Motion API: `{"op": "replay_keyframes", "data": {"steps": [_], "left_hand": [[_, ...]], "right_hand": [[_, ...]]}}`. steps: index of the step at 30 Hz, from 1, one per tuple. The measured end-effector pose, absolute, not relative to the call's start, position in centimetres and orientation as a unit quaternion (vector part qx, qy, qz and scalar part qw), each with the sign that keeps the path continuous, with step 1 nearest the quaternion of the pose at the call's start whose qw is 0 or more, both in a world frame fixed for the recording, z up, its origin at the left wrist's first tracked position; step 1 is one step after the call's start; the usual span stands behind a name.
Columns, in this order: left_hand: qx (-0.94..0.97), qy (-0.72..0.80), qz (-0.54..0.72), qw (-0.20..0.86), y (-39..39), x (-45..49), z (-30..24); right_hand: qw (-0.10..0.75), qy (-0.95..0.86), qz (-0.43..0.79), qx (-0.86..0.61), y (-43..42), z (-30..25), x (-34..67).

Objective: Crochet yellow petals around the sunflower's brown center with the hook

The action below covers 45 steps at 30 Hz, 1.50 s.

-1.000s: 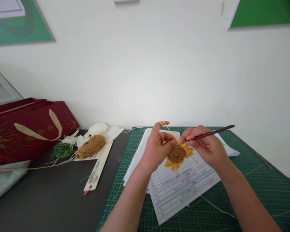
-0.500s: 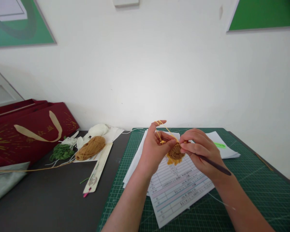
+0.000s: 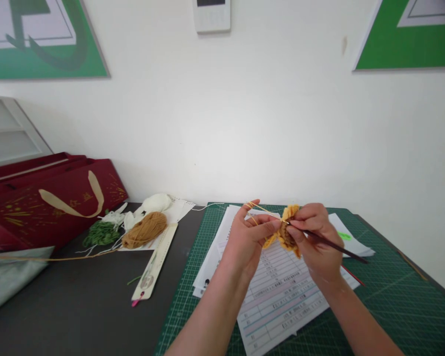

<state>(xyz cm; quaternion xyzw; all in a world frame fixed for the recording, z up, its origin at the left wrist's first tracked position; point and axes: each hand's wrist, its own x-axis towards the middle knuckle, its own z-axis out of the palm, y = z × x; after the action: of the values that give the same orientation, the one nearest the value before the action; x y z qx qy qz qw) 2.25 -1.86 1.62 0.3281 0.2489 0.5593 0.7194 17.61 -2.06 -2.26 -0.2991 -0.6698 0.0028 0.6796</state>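
My left hand [image 3: 249, 236] pinches the left edge of a crocheted sunflower [image 3: 287, 228], brown in the middle with yellow petals, and yellow yarn [image 3: 252, 204] is looped over its raised forefinger. My right hand [image 3: 315, 242] is closed on a dark crochet hook [image 3: 337, 245] whose tip meets the flower; its fingers also grip the flower's right side. The flower is held edge-on above printed sheets of paper [image 3: 282, 291] on a green cutting mat [image 3: 393, 291].
A ball of brown yarn [image 3: 145, 229], green yarn [image 3: 101, 232], white yarn [image 3: 155, 201] and a ruler [image 3: 154, 262] lie on the dark table [image 3: 77, 306] to the left. A dark red gift bag [image 3: 52, 198] lies at far left. A white wall stands behind.
The flower has turned from lying flat and facing me to edge-on and a little higher. The hook's handle swung from up-right to down-right. The view has tilted upward.
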Motion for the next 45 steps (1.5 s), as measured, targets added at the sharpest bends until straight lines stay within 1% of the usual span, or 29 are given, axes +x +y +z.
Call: {"op": "replay_keyframes", "data": {"steps": [3, 8, 10, 14, 16, 19, 21, 23, 28, 31, 33, 36, 39, 40, 41, 43, 45], "left_hand": [[0.320, 0.244, 0.561, 0.723, -1.6, 2.3, 1.4], [0.362, 0.250, 0.596, 0.672, -2.1, 2.5, 1.7], [0.404, 0.268, 0.617, 0.619, -2.4, 2.5, 2.0], [0.545, 0.333, 0.623, 0.451, -2.2, 2.1, 2.1], [0.577, 0.337, 0.609, 0.426, -1.9, 1.9, 2.0], [0.575, 0.313, 0.583, 0.481, -1.7, 1.6, 2.0], [0.559, 0.289, 0.565, 0.533, -1.8, 1.4, 2.2], [0.549, 0.270, 0.555, 0.563, -1.9, 1.2, 2.4], [0.524, 0.250, 0.554, 0.597, -1.6, 0.8, 2.2], [0.515, 0.250, 0.560, 0.598, -1.2, 0.8, 1.9], [0.512, 0.246, 0.569, 0.595, -1.1, 0.9, 1.8], [0.508, 0.237, 0.575, 0.596, -1.2, 0.8, 1.8], [0.508, 0.230, 0.563, 0.610, -1.5, 0.7, 2.0], [0.508, 0.226, 0.556, 0.618, -1.6, 0.7, 2.1], [0.507, 0.222, 0.549, 0.627, -1.6, 0.6, 2.2], [0.501, 0.214, 0.538, 0.644, -1.8, 0.6, 2.4], [0.490, 0.211, 0.534, 0.655, -1.9, 0.7, 2.5]], "right_hand": [[0.670, -0.687, 0.016, -0.281, -1.7, -2.5, 17.5], [0.621, -0.734, -0.074, -0.265, -1.8, -2.6, 18.0], [0.609, -0.734, -0.103, -0.282, -2.1, -2.5, 18.0], [0.613, -0.717, -0.104, -0.315, -2.9, -2.1, 17.8], [0.622, -0.705, -0.074, -0.332, -3.1, -1.9, 17.9], [0.649, -0.664, 0.000, -0.373, -3.3, -1.7, 18.1], [0.670, -0.625, 0.064, -0.396, -3.3, -1.6, 18.1], [0.686, -0.591, 0.136, -0.401, -3.1, -1.4, 18.0], [0.695, -0.545, 0.298, -0.362, -2.1, -1.4, 17.0], [0.687, -0.540, 0.344, -0.344, -1.8, -1.9, 16.2], [0.684, -0.546, 0.347, -0.337, -1.8, -2.2, 16.0], [0.702, -0.554, 0.303, -0.329, -2.0, -2.0, 16.5], [0.705, -0.603, 0.194, -0.319, -2.2, -1.3, 17.7], [0.680, -0.651, 0.141, -0.306, -2.2, -1.1, 18.1], [0.656, -0.688, 0.117, -0.286, -2.3, -0.9, 18.3], [0.652, -0.699, 0.148, -0.253, -2.4, -0.8, 18.3], [0.669, -0.678, 0.182, -0.244, -2.4, -0.9, 17.9]]}}
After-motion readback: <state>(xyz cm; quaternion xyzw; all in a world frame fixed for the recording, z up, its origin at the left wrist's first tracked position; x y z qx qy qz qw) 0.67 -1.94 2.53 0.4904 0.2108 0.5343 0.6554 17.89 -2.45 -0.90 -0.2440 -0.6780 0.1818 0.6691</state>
